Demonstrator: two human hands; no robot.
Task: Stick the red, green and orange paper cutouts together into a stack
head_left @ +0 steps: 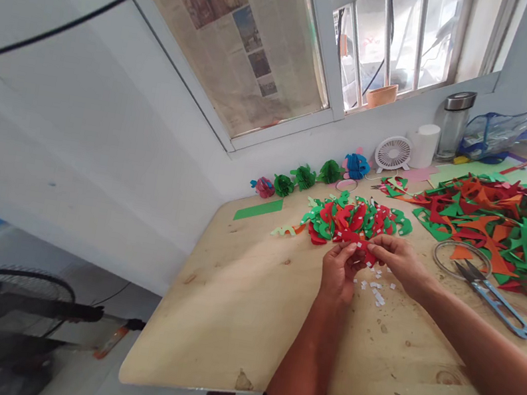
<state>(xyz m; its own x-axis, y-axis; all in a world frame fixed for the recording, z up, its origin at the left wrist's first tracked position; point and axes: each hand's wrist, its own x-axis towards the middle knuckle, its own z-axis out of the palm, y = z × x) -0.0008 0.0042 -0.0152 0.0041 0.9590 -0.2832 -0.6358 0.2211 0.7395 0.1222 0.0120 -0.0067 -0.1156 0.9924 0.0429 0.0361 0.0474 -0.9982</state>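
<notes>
My left hand [339, 271] pinches a red paper cutout [352, 238] that carries small white squares. Thumb and fingertips of my right hand [399, 261] are closed at the right end of the same cutout; whether a small square is between them I cannot make out. Loose white squares [378, 294] lie on the wooden table [224, 312] just below the hands. Right behind the hands is a heap of red and green curved paper cutouts [331, 215], many with white squares on them.
On the right lie a big pile of paper scraps [493, 216], a metal ring [437, 253] and blue-handled thread snips [502, 308]. Along the wall stand green paper ornaments [304, 177], a small white fan [392, 154], a white roll [425, 146] and a glass bottle [452, 131].
</notes>
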